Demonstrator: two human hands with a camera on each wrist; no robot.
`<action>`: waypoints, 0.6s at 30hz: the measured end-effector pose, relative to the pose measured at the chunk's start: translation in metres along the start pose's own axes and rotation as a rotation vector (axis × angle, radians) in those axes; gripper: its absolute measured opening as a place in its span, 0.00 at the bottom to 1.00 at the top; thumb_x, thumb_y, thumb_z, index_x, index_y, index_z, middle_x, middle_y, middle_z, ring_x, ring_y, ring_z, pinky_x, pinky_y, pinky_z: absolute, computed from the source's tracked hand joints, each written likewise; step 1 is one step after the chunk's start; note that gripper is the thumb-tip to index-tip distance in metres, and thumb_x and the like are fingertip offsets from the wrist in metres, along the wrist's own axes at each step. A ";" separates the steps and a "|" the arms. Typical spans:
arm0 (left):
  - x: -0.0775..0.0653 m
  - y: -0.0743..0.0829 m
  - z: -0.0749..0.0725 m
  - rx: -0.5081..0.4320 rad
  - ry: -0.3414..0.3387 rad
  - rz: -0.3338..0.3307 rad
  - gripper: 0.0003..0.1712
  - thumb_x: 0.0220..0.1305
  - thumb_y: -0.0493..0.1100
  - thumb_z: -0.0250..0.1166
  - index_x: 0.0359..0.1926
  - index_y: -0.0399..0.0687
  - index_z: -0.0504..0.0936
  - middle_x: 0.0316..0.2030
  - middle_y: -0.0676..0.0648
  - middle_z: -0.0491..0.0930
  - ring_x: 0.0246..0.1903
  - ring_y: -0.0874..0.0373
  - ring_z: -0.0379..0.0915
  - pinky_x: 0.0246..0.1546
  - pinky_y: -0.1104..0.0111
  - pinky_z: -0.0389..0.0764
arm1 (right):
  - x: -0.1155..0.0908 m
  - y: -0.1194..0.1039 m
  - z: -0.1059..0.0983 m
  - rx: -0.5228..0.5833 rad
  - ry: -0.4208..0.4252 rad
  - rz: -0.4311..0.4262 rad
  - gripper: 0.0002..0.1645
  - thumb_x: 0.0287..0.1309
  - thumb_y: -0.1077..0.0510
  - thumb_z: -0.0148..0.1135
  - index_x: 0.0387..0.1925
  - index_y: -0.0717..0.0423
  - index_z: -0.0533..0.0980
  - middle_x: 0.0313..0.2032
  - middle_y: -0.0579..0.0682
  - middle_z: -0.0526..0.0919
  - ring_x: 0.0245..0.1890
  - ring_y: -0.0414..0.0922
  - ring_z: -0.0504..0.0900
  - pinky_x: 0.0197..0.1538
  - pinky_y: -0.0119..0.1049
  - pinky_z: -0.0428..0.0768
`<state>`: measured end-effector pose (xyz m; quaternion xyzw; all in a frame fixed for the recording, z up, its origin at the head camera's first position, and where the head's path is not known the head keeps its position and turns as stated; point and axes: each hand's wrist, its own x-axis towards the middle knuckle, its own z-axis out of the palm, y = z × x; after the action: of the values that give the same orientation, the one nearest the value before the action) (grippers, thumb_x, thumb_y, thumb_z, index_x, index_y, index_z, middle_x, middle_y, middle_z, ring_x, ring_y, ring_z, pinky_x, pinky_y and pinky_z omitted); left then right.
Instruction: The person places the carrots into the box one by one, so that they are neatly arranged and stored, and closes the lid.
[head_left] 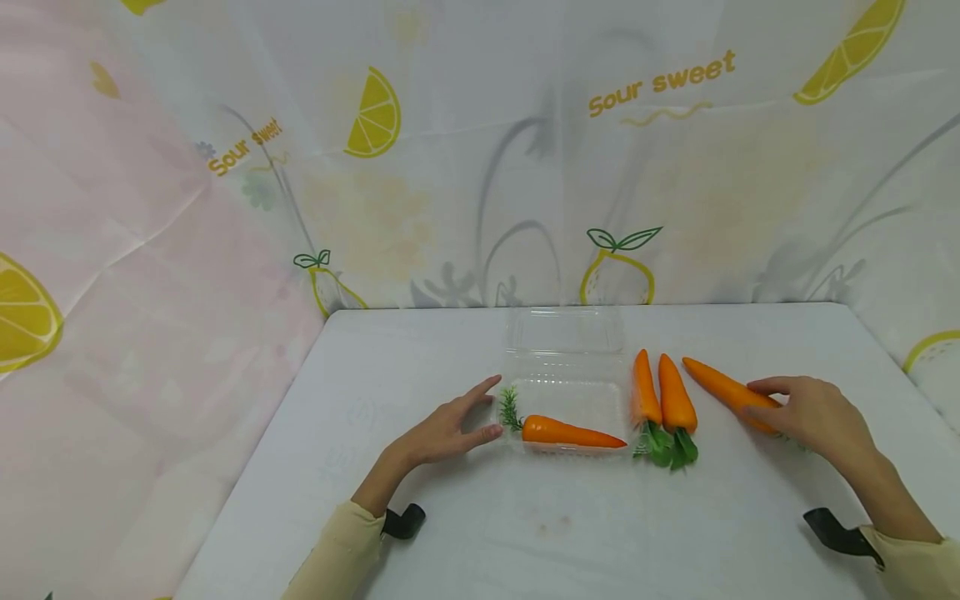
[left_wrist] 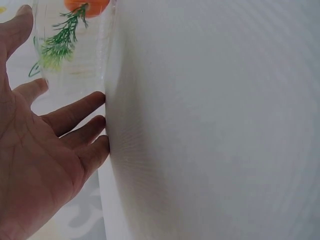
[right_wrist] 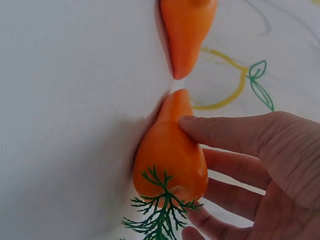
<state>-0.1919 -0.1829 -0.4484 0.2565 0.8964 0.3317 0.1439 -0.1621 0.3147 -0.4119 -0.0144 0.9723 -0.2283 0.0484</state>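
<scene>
A clear plastic clamshell box [head_left: 567,392] lies with its lid folded back, and inside it is a carrot [head_left: 572,432] with a feathery green top [left_wrist: 65,42]. My left hand [head_left: 447,427] is at the box's left side, fingers spread, fingertips right at its edge; nothing is in its palm. On the right, my right hand [head_left: 813,414] grips another carrot [right_wrist: 172,150] near its thick end, thumb on one side and fingers on the other. That carrot lies slantwise on the table, its tip pointing away to the left, its feathery green top [right_wrist: 162,210] hanging free of the fingers.
Two more carrots with broad green leaves, one [head_left: 647,392] against the box's right side and one [head_left: 677,396] next to it, lie between the box and my right hand. The white table [head_left: 525,533] ends at a lemon-printed curtain [head_left: 465,208] behind.
</scene>
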 end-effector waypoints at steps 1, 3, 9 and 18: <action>0.000 0.000 0.000 0.002 -0.001 0.001 0.46 0.67 0.66 0.58 0.78 0.64 0.49 0.67 0.46 0.68 0.69 0.47 0.59 0.65 0.43 0.60 | 0.000 0.000 0.000 0.000 -0.001 -0.001 0.33 0.54 0.48 0.70 0.54 0.68 0.77 0.35 0.61 0.82 0.25 0.48 0.71 0.23 0.38 0.68; 0.000 0.000 0.000 0.004 -0.001 0.003 0.46 0.67 0.66 0.58 0.78 0.64 0.49 0.67 0.46 0.68 0.69 0.46 0.59 0.65 0.42 0.60 | 0.000 0.000 0.000 -0.006 -0.001 -0.003 0.33 0.54 0.49 0.69 0.54 0.69 0.77 0.29 0.55 0.82 0.26 0.48 0.71 0.23 0.38 0.68; 0.000 0.000 0.000 -0.004 -0.004 -0.012 0.46 0.66 0.66 0.58 0.78 0.66 0.48 0.68 0.47 0.68 0.69 0.48 0.59 0.65 0.43 0.59 | 0.002 0.000 -0.001 -0.038 0.023 -0.012 0.32 0.53 0.51 0.71 0.53 0.69 0.78 0.40 0.70 0.81 0.31 0.56 0.74 0.25 0.39 0.70; 0.000 -0.001 0.001 0.003 0.000 -0.021 0.46 0.66 0.67 0.58 0.78 0.70 0.48 0.68 0.49 0.68 0.69 0.49 0.58 0.66 0.44 0.59 | 0.002 0.002 0.004 -0.062 0.076 -0.066 0.25 0.51 0.59 0.71 0.50 0.71 0.79 0.47 0.77 0.76 0.41 0.68 0.74 0.38 0.60 0.76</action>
<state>-0.1920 -0.1831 -0.4499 0.2475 0.8994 0.3288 0.1472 -0.1641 0.3142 -0.4165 -0.0396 0.9790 -0.2001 0.0036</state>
